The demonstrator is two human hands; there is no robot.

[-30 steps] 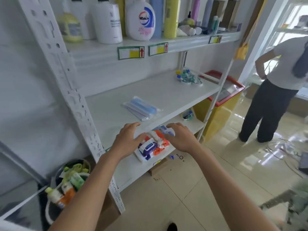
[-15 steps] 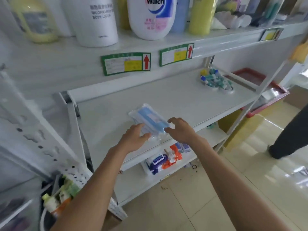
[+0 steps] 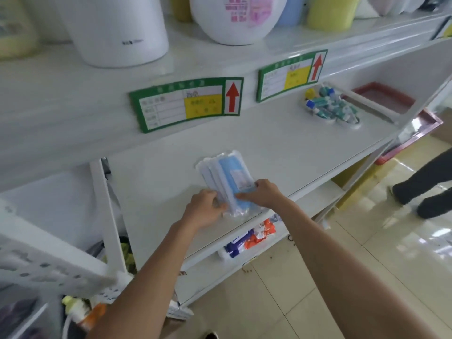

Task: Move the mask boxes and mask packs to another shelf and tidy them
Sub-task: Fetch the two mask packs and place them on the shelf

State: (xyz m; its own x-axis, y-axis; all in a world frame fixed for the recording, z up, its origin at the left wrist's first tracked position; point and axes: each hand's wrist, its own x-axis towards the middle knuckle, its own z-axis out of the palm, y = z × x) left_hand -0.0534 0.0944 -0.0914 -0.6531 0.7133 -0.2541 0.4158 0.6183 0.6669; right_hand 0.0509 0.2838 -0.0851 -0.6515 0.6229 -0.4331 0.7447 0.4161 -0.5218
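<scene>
A small stack of clear-wrapped blue mask packs lies on the white middle shelf. My left hand rests against the stack's near left corner, fingers curled onto the wrapping. My right hand pinches the near right edge of the top blue pack. Both hands touch the packs, which lie flat on the shelf. On the shelf below, orange, white and blue packets lie near the front edge.
Large bottles stand on the top shelf above green price labels. A pile of small tubes sits at the middle shelf's far right. A basket of bottles is at lower left. A person's legs stand at right.
My hands rose from the packets on the lower shelf to the mask packs on the middle shelf and closed on them. The camera moved closer to the shelf.
</scene>
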